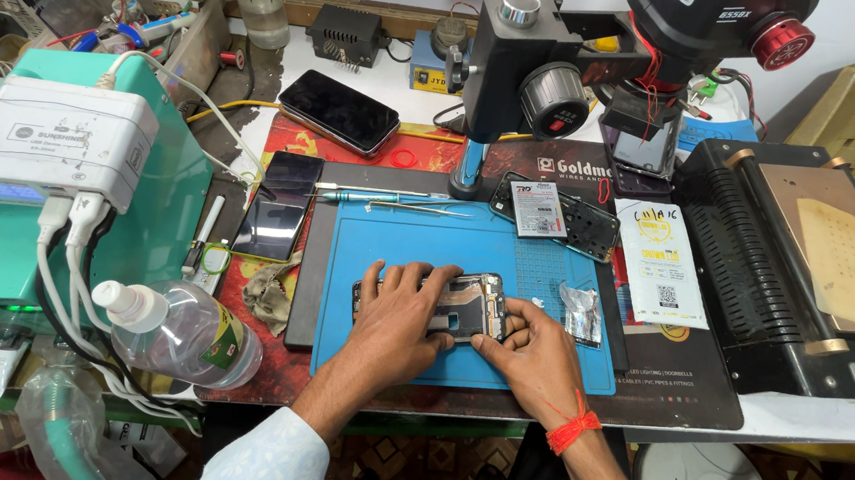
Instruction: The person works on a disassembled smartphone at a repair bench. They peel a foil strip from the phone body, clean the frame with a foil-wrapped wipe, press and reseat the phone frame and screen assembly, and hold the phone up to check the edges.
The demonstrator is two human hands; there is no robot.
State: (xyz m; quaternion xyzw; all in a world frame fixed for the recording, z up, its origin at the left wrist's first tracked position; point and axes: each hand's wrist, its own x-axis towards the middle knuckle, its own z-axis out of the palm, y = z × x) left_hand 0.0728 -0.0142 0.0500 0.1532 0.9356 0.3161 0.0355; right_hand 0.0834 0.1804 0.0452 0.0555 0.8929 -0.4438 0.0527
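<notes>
Steadiness matters as both my hands, left hand [397,313] and right hand [530,349], grasp the opened phone [463,308] on the blue mat [417,244] near the table's front edge, so I should press gently and evenly.

Both forearms reach forward and angle inward, so the hands meet close together. The left hand [398,308] lies palm down with fingers spread and curled in a grip. The right hand [530,349] pinches with thumb and fingertips, a red thread tied round its wrist.
</notes>
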